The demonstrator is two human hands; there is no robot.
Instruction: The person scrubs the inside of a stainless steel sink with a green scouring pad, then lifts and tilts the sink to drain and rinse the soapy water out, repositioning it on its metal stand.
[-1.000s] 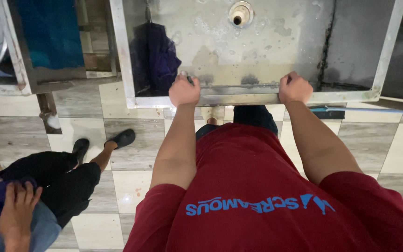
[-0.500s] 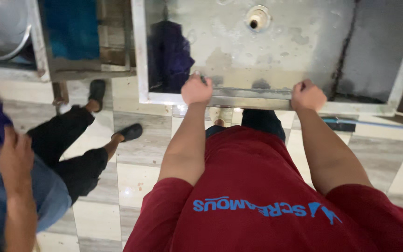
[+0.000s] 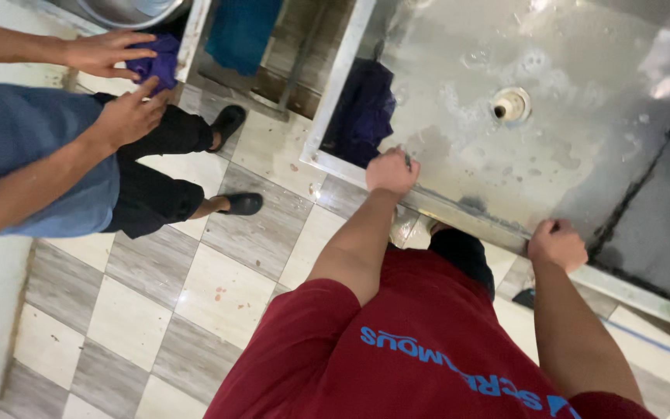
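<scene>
I look down at a wide steel sink (image 3: 583, 116) with a round drain (image 3: 510, 104). My left hand (image 3: 391, 170) is closed over the sink's front rim (image 3: 471, 219), next to a dark blue cloth (image 3: 362, 111) bunched in the basin's left corner. My right hand (image 3: 557, 244) grips the same rim further right, fingers curled over the edge. My red shirt (image 3: 412, 349) fills the bottom of the view.
A co-worker in a blue top stands at the left, both hands (image 3: 118, 85) on a purple cloth (image 3: 157, 62) at the edge of a second basin (image 3: 129, 9). Black shoes (image 3: 240, 203) rest on the checkered tile floor (image 3: 157, 310). A teal cloth (image 3: 240, 31) hangs between the sinks.
The view has swung left and tilted. The co-worker has come closer and raised the purple cloth to the neighbouring basin's edge. My two hands stay on the sink rim.
</scene>
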